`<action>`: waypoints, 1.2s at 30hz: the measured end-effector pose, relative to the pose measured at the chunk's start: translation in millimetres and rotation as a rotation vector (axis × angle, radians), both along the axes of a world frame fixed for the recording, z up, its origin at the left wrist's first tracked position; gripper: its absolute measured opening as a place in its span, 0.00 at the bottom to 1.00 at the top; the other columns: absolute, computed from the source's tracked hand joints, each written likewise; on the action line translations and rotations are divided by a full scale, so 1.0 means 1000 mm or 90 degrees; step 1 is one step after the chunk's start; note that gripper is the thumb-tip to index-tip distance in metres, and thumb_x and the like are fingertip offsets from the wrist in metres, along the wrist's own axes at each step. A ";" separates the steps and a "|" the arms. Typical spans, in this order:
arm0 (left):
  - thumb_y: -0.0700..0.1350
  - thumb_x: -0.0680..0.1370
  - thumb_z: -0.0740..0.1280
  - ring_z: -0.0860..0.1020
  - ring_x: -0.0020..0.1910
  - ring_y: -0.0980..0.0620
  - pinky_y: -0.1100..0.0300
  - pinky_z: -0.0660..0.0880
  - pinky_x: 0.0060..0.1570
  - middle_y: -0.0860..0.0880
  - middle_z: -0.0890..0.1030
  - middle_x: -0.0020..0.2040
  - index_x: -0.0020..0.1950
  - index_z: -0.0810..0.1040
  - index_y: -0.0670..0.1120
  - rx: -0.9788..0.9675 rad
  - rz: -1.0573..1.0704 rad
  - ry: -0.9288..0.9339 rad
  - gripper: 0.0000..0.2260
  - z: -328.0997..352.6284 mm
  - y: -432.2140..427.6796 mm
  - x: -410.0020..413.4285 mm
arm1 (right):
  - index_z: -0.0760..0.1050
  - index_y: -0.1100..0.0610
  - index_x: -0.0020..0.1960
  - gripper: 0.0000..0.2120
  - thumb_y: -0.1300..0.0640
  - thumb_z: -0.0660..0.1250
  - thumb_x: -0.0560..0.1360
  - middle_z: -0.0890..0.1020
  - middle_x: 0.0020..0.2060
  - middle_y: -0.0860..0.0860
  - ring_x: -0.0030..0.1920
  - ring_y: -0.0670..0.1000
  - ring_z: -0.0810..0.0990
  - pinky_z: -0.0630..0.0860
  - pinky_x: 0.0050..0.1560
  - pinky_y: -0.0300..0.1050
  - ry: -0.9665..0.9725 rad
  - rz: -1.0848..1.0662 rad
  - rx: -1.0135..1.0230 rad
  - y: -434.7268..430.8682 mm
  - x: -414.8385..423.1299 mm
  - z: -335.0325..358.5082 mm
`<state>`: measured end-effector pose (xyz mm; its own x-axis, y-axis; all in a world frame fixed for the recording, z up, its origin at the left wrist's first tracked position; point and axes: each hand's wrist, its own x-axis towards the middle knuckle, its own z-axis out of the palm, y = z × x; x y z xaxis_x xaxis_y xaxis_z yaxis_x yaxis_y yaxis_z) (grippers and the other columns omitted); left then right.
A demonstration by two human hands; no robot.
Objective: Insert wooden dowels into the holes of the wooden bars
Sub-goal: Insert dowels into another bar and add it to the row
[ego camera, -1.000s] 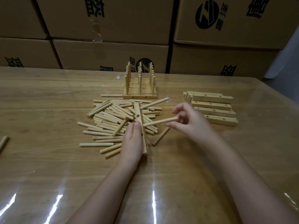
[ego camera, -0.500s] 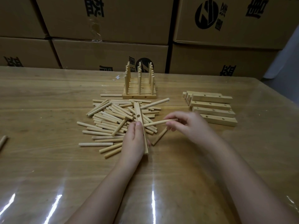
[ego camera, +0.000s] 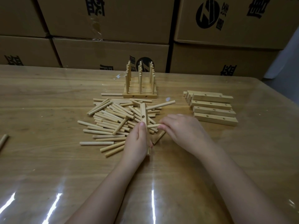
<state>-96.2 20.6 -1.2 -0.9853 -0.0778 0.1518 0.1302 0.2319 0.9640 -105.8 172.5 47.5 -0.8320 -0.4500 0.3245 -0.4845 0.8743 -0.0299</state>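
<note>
One bar, stood on edge over the pile of loose dowels; the left hand gripped its near half. One dowel, lying crosswise, pinched in the right hand; its tip met the bar's right face, apparently at a hole, though the joint was unclear. Step in hand: seating that dowel. Next called for: a straight, square push. Spare bars lay far right.

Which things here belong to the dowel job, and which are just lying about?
Job: bar in left hand, dowel in right hand, dowel pile, spare bars, finished bars.
Lying about: boxes, paper scraps, lone dowel at left edge.
</note>
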 end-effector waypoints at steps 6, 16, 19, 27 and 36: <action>0.50 0.83 0.50 0.74 0.25 0.60 0.65 0.69 0.29 0.50 0.75 0.26 0.41 0.72 0.46 -0.025 -0.006 0.004 0.17 0.001 0.000 0.003 | 0.78 0.48 0.52 0.14 0.46 0.55 0.79 0.80 0.47 0.44 0.47 0.47 0.77 0.66 0.37 0.41 -0.069 -0.030 -0.063 -0.004 0.002 0.003; 0.51 0.83 0.50 0.75 0.28 0.58 0.56 0.71 0.35 0.51 0.75 0.25 0.39 0.69 0.53 -0.143 -0.015 0.038 0.15 -0.003 0.003 0.005 | 0.76 0.47 0.35 0.14 0.45 0.59 0.77 0.76 0.26 0.44 0.30 0.42 0.72 0.64 0.32 0.41 -0.236 -0.090 -0.183 0.002 0.001 0.006; 0.51 0.83 0.50 0.74 0.32 0.56 0.54 0.70 0.37 0.52 0.74 0.28 0.39 0.68 0.53 -0.184 -0.010 0.056 0.15 -0.004 0.003 0.006 | 0.77 0.49 0.34 0.16 0.45 0.61 0.77 0.73 0.25 0.46 0.29 0.47 0.71 0.66 0.33 0.43 -0.319 -0.122 -0.235 0.001 0.000 0.009; 0.53 0.82 0.48 0.78 0.38 0.46 0.51 0.73 0.39 0.50 0.77 0.33 0.47 0.69 0.52 -0.261 -0.025 0.075 0.13 -0.004 0.003 0.007 | 0.78 0.53 0.34 0.16 0.48 0.62 0.77 0.73 0.24 0.37 0.33 0.41 0.66 0.65 0.41 0.42 -0.487 -0.192 -0.424 0.001 0.006 0.011; 0.49 0.83 0.51 0.76 0.31 0.57 0.61 0.70 0.36 0.49 0.77 0.29 0.40 0.73 0.49 -0.116 -0.004 0.036 0.16 -0.003 -0.001 0.000 | 0.77 0.48 0.52 0.17 0.43 0.52 0.79 0.78 0.45 0.46 0.50 0.50 0.73 0.65 0.50 0.46 -0.048 -0.122 0.021 -0.012 0.009 0.008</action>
